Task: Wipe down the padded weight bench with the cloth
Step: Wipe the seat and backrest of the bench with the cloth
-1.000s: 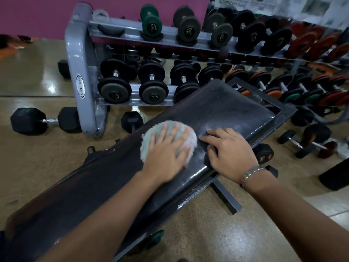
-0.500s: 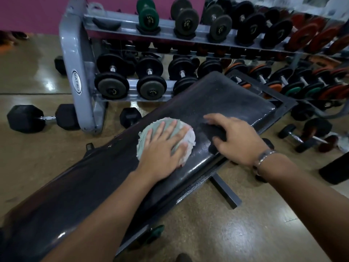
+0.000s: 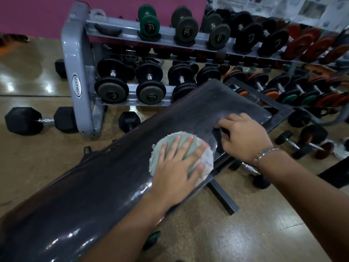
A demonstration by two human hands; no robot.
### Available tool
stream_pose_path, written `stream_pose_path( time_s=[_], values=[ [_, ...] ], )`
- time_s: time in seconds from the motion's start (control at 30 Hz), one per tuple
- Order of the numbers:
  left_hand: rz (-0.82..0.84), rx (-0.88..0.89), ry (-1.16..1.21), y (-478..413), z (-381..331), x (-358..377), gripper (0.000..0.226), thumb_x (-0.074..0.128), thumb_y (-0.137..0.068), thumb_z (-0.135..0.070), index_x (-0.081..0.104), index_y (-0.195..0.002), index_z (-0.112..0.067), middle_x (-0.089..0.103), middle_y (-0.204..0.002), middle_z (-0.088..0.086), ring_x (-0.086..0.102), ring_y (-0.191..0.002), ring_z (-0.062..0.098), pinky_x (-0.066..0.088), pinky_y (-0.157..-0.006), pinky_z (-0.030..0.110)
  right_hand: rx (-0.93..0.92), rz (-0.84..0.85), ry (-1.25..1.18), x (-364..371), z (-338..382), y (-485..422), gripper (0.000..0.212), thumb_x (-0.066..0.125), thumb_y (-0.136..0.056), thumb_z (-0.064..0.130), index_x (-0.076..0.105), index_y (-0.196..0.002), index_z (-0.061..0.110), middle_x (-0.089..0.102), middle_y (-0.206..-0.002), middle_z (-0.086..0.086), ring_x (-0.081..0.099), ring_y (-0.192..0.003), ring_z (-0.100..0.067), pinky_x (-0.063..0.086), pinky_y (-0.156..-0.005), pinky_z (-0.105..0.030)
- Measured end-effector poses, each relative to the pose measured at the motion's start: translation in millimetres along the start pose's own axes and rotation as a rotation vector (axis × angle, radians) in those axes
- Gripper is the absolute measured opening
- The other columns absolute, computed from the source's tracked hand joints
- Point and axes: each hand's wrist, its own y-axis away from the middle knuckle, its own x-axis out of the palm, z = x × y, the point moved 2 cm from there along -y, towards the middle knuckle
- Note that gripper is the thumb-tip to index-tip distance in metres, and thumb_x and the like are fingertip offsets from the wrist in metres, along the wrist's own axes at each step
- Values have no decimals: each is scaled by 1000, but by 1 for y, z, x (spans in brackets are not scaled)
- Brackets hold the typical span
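Observation:
The black padded bench runs diagonally from the lower left to the upper right. A round, pale green and white cloth lies on it near the pad's near edge. My left hand presses flat on the cloth with fingers spread. Just right of the cloth, my right hand rests on the bench with its fingers curled into the gap between the two pads; a metal bracelet is on its wrist.
A grey dumbbell rack full of dumbbells stands right behind the bench. A black hex dumbbell lies on the floor at left, and small dumbbells at right. The bench's foot bar sticks out toward me.
My left hand has slid the cloth across the pad toward its near edge. My right hand has shifted farther up the bench, from the near edge to the gap between the pads.

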Motion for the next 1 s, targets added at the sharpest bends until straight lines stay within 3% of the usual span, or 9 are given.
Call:
stream_pose_path(
  time_s=[0.17,0.3,0.47,0.63,0.77,0.93,1.0],
  values=[
    [-8,-197,46,-35,12,-8,54,16,-103,-60,3,-156,-53,-3,-169,-13,-15,-156,17,-8,-125,48,7,15,-6,3,1,2,33,55,-85,22,66,-116,26,66,-114,1,52,-96,-26,50,-84,-41],
    [22,-21,19,-16,-13,-4,55,16,-104,-61,3,-156,-53,-4,-168,-16,-15,-156,17,-9,-125,48,6,24,-4,4,-2,1,35,52,-86,23,66,-118,27,66,-119,2,52,-97,-25,49,-87,-41],
    [-8,-168,31,-36,-1,-4,56,13,-103,-58,5,-157,-50,-3,-170,-12,-15,-156,18,-9,-125,50,7,25,-17,6,1,1,36,52,-88,20,66,-120,26,65,-121,2,53,-99,-26,47,-90,-40],
    [20,43,9,-18,-13,2,54,16,-105,-60,4,-156,-53,-1,-169,-15,-14,-156,15,-9,-125,48,5,20,-38,6,-2,4,36,52,-88,21,66,-121,27,65,-121,3,53,-100,-26,47,-90,-40],
    [-14,-144,42,-45,1,-4,54,14,-104,-59,6,-156,-53,-1,-170,-14,-15,-156,16,-8,-125,50,16,36,-44,6,0,2,37,51,-89,23,64,-123,29,63,-124,6,51,-103,-23,47,-91,-40],
    [24,55,31,-30,-15,-2,53,19,-104,-60,9,-156,-53,2,-169,-15,-12,-156,16,-9,-125,49,2,27,-31,4,-1,2,36,52,-89,22,65,-122,27,64,-125,3,51,-99,-24,46,-89,-38],
    [15,-18,47,-46,7,-5,53,22,-104,-59,14,-156,-52,4,-170,-14,-9,-156,15,-9,-125,49,-3,26,-30,4,-1,2,36,53,-89,20,67,-122,25,65,-124,1,52,-98,-26,44,-89,-36]
  ],
)
